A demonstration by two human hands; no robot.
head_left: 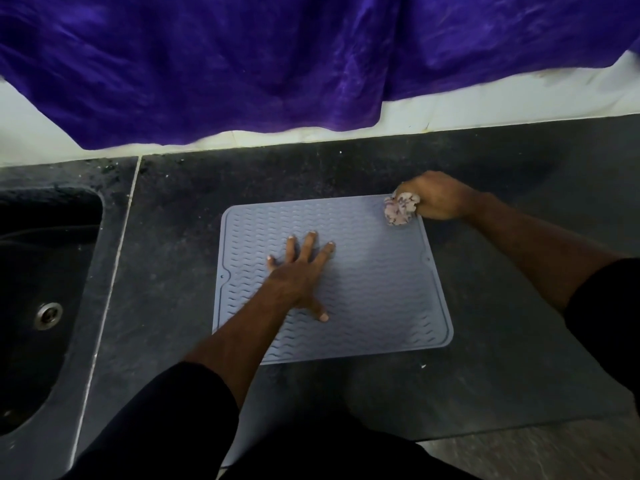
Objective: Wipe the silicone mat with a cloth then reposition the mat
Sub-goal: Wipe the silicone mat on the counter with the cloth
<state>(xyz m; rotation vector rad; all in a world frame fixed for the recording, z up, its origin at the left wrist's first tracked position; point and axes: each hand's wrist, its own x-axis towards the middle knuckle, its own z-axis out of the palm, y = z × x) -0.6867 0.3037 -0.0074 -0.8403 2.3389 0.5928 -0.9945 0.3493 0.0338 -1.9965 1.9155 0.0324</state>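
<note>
Grey-blue ribbed silicone mat [363, 289] | left hand [298, 275] flat, splayed, pinning it | right hand [433, 199] fisted on crumpled pale cloth [400, 210], far-right corner

Blue-grey ribbed silicone mat [374, 282] lying flat, bunched pale cloth [400, 208] on far-right corner

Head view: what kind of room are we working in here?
Most likely a kitchen counter: a dark stone countertop with a sunken sink and metal drain at the left, and a ridged silicone mat of the dish-drying sort laid on it.
</note>
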